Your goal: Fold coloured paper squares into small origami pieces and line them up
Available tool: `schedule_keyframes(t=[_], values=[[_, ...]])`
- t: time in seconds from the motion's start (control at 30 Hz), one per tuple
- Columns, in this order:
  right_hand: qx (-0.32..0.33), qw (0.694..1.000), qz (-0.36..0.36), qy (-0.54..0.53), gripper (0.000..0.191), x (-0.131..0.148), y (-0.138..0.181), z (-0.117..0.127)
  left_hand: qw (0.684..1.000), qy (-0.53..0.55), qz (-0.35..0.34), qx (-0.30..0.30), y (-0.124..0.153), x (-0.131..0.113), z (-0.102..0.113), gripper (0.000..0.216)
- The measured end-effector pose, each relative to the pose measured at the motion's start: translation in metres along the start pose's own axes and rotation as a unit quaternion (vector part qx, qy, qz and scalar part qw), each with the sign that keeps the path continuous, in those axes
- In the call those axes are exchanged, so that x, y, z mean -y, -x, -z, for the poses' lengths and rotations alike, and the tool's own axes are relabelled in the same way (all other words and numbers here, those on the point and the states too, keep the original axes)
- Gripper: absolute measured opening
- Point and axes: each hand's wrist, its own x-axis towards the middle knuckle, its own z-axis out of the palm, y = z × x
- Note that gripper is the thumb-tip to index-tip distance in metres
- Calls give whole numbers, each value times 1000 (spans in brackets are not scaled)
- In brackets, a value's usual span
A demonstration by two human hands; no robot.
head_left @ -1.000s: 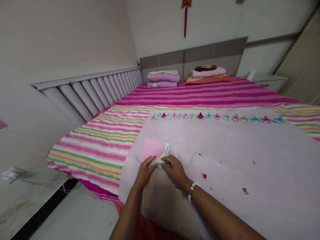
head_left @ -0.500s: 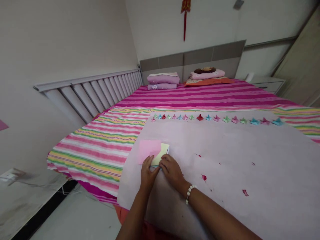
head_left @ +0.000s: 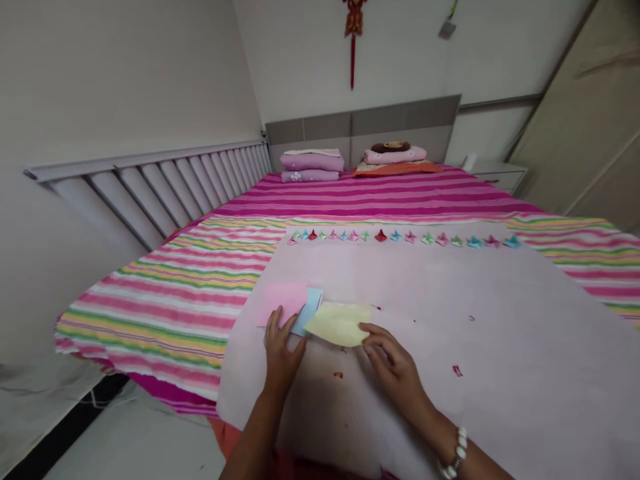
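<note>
A sheet of pale yellow paper [head_left: 340, 323] is pinched at its right edge by my right hand [head_left: 393, 360], which wears a white bead bracelet. The sheet bows a little, and its left corner reaches close to the fingers of my left hand [head_left: 283, 343]. That hand rests with fingers spread on a stack of coloured paper. Pink paper [head_left: 284, 300] lies on top at the left, and blue paper [head_left: 309, 310] shows at the stack's right side.
Small folded paper shapes [head_left: 381, 236] in red, pink, green and blue stand in a row along the far edge of the pale board [head_left: 425, 387]. Red scraps [head_left: 457, 371] lie on the board. Beyond are a striped bed [head_left: 175, 293], folded bedding [head_left: 313, 162] and a white radiator [head_left: 165, 183].
My right hand has drawn the yellow sheet off the stack to the right, uncovering blue paper. My left hand stays on the stack. The view has shifted a little.
</note>
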Motion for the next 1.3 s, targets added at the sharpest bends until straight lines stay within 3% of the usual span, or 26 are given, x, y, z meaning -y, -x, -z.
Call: schedule_keyframes(t=[0.1, 0.17, 0.23, 0.3, 0.37, 0.4, 0.57, 0.7, 0.83, 0.97, 1.1, 1.3], values=[[-13, 1000, -13, -6, 9, 4, 18, 23, 995, 78, 64, 14, 10, -26, 3, 44], [-22, 1000, -10, -6, 10, 8, 29, 33, 959, 211, 177, 66, 17, -45, 2, 54], [-26, 1000, -2, -5, 11, 12, 39, 39, 865, 363, 321, 129, 20, -64, 2, 60], [-21, 1000, 8, -6, 12, 18, 48, 42, 743, 469, 437, 190, 19, -81, 4, 62], [-6, 1000, 20, -11, 13, 25, 55, 46, 655, 530, 470, 262, 12, -96, 9, 66], [4, 1000, 25, -15, 14, 28, 58, 48, 644, 548, 455, 280, 8, -102, 12, 63], [28, 998, -8, -62, 15, 45, 68, 62, 690, 527, 428, 252, -4, -124, 22, 31], [-46, 987, -86, -130, 15, 50, 65, 68, 735, 495, 411, 214, 4, -135, 23, 30], [-102, 955, -166, -223, 35, 46, 59, 66, 770, 465, 375, 223, 13, -143, 27, 30], [-80, 947, -216, -225, 44, 42, 61, 63, 788, 446, 355, 234, 16, -151, 29, 41], [-76, 950, -227, -199, 45, 46, 62, 67, 839, 400, 308, 204, 19, -154, 28, 65], [-25, 934, -215, -284, 50, 57, 56, 83, 897, 311, 156, 273, 18, -152, 34, 44]])
